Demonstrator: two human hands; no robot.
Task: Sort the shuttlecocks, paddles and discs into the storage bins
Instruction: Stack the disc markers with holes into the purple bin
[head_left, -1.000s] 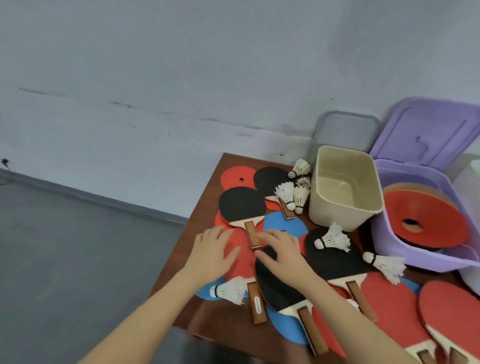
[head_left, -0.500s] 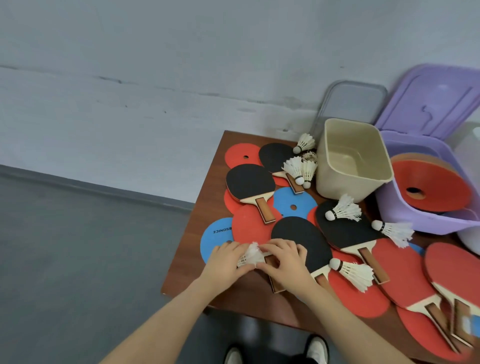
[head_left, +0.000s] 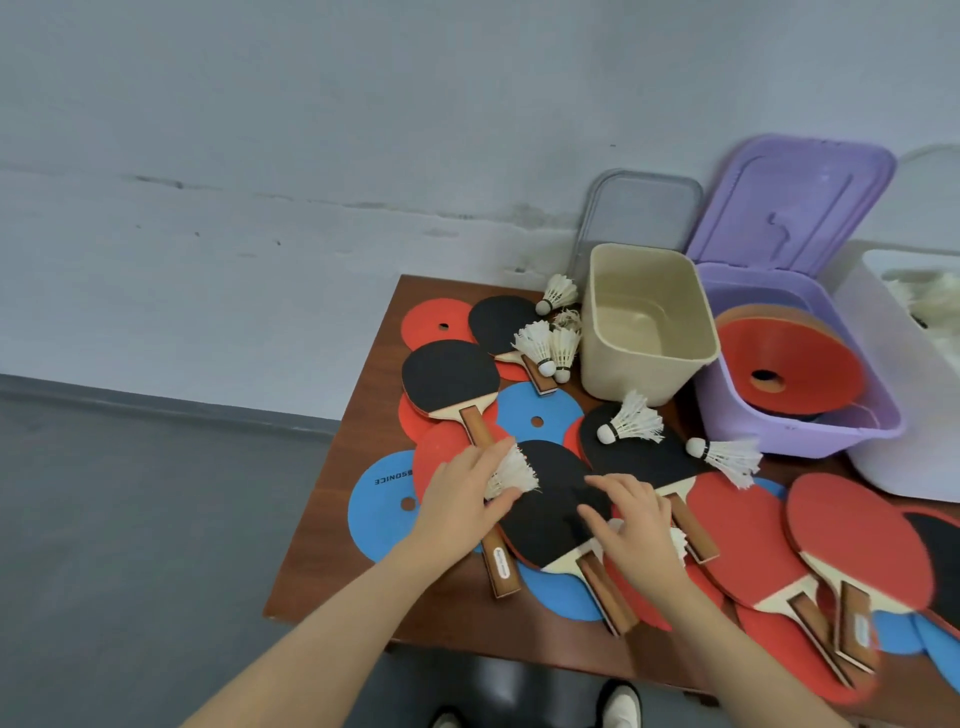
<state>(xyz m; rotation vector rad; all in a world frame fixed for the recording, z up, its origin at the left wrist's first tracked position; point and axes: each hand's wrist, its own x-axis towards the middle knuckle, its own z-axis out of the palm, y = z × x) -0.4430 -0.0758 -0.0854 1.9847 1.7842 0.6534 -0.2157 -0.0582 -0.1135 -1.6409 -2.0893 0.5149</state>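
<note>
Left hand (head_left: 462, 499) grips a white shuttlecock (head_left: 511, 473), feathers fanning out to the right past thumb and fingers, cork hidden in the palm. It hangs over the near-left part of the brown table (head_left: 332, 525), just above a black-faced paddle (head_left: 553, 506).

Right hand (head_left: 631, 525) has fingers spread and loosely bent, reaching down over that paddle's near edge. White feathers of a second shuttlecock (head_left: 678, 540) show beside and under the palm; cannot tell whether the fingers have hold of it.

Table is littered: red and blue discs overlapping, one blue disc (head_left: 382, 501) with lettering at the left edge, paddles piled across the middle and near right. Two shuttlecocks lie loose right of centre, one (head_left: 631, 421) on a black paddle, another (head_left: 727, 460) beside it. Three more cluster (head_left: 550, 343) far, just left of the beige bin (head_left: 644, 364).

Bins stand along the far right. The beige bin looks bare inside. The purple bin (head_left: 795, 431), lid propped open behind it, holds a stack of red discs (head_left: 789, 369). A clear bin (head_left: 893, 415) at the right edge shows pale, feathery contents, blurred.
</note>
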